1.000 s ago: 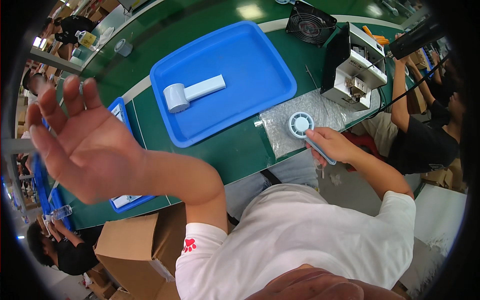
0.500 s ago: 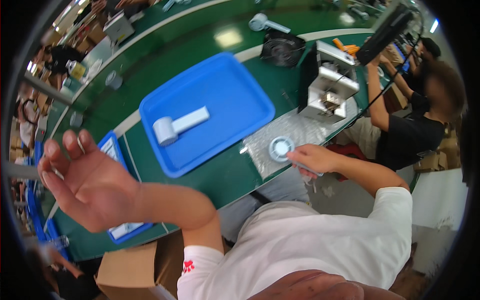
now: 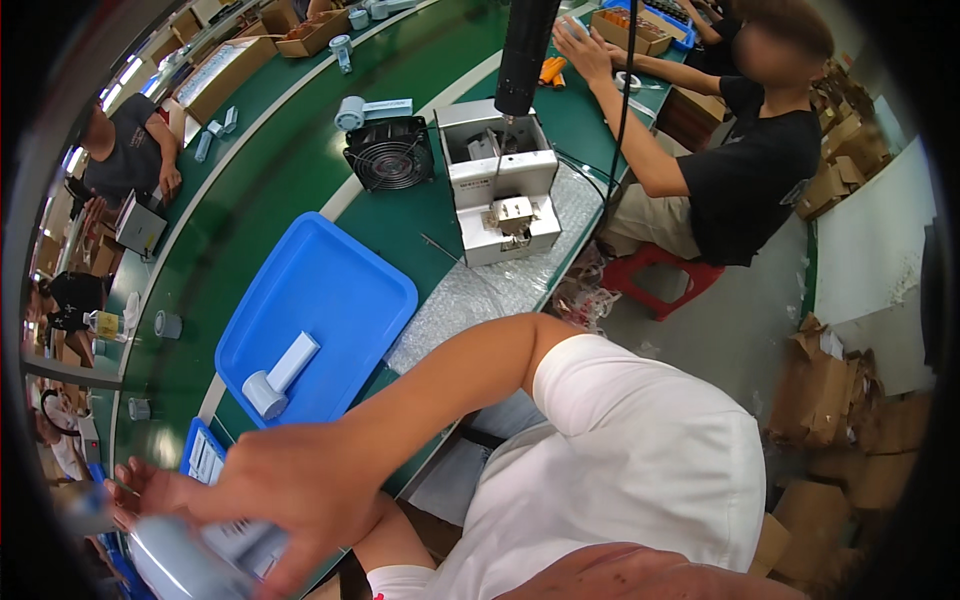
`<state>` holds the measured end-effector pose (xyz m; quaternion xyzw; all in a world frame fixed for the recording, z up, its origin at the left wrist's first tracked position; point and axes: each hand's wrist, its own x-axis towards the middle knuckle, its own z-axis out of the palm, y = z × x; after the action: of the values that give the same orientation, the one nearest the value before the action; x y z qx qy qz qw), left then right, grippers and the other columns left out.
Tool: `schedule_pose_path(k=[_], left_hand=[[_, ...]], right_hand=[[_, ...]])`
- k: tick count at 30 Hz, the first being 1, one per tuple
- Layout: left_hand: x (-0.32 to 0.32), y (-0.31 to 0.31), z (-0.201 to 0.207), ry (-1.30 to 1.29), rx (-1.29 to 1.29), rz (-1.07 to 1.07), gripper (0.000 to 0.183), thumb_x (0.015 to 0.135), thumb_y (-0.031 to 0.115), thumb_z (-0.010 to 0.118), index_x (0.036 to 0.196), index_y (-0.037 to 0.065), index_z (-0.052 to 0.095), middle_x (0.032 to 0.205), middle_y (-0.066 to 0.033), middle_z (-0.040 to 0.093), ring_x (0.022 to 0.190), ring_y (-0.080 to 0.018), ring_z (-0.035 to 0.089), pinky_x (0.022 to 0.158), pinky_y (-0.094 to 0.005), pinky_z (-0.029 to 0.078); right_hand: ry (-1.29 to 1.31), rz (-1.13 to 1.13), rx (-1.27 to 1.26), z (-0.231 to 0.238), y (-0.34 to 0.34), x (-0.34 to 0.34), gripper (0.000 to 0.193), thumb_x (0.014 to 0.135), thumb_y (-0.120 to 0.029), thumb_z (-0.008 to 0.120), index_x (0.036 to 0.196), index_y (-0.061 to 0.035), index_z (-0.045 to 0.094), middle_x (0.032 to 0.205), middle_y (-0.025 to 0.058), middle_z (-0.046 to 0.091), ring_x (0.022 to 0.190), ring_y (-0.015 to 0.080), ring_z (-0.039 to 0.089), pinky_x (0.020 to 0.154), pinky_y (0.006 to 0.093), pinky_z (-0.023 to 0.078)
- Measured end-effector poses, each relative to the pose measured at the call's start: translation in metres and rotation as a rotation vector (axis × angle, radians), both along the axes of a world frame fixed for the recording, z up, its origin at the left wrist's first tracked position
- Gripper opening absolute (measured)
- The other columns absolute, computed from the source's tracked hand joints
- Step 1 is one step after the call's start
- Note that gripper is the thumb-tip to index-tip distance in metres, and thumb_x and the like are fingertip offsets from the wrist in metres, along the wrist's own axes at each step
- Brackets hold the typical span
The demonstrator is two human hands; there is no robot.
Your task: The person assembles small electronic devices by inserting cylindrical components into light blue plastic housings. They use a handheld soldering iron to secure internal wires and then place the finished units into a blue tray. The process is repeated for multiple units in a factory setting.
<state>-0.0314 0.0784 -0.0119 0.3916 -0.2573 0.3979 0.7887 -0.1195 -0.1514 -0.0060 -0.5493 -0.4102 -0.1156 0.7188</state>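
Observation:
My right hand (image 3: 290, 490) reaches across my body to the lower left. It is closed on a pale blue-white hand-held fan (image 3: 185, 562), which is blurred at the frame's edge. Only the fingertips of my left hand (image 3: 135, 492) show, just left of the right hand and touching or close to the same fan. Whether they grip it is hidden. A large blue tray (image 3: 340, 290) lies on the green bench (image 3: 260, 200). It holds a second pale fan (image 3: 280, 375) lying flat.
A sheet of bubble wrap (image 3: 480, 290) lies right of the tray. Behind it are a white box-shaped machine (image 3: 500, 190) and a black square fan (image 3: 388, 152). A small blue tray (image 3: 203, 455) sits near my hands. A person in black (image 3: 750, 170) sits on a red stool at right, with cardboard boxes (image 3: 850, 420) on the floor.
My right hand left the bubble wrap and swung across to the lower left with the fan. My left hand dropped from its raised, open pose. My view turned to the right.

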Motion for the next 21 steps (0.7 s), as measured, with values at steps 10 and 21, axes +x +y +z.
schedule_pose_path(k=[10, 21], left_hand=[[0.004, -0.008, -0.002, 0.024, 0.032, 0.171, 0.028, 0.099, 0.017, 0.053, 0.118, -0.002, 0.064, 0.113, -0.0121, 0.067, 0.107, -0.0298, 0.06, 0.092, -0.042, 0.049], [0.011, -0.028, 0.0, 0.023, 0.032, 0.233, 0.029, 0.098, 0.017, 0.055, 0.118, -0.004, 0.062, 0.113, -0.0141, 0.067, 0.105, -0.031, 0.062, 0.09, -0.0427, 0.052]], right_hand=[[-0.054, -0.084, 0.027, -0.012, -0.003, 0.031, 0.066, 0.077, -0.057, 0.078, 0.104, -0.0007, 0.061, 0.07, 0.0178, 0.061, 0.065, 0.0393, 0.064, 0.057, 0.0436, 0.048], [0.362, -0.303, -0.001, 0.001, -0.012, 0.027, 0.052, 0.074, -0.037, 0.08, 0.11, -0.005, 0.059, 0.077, 0.0167, 0.063, 0.067, 0.0388, 0.063, 0.06, 0.0419, 0.049]])
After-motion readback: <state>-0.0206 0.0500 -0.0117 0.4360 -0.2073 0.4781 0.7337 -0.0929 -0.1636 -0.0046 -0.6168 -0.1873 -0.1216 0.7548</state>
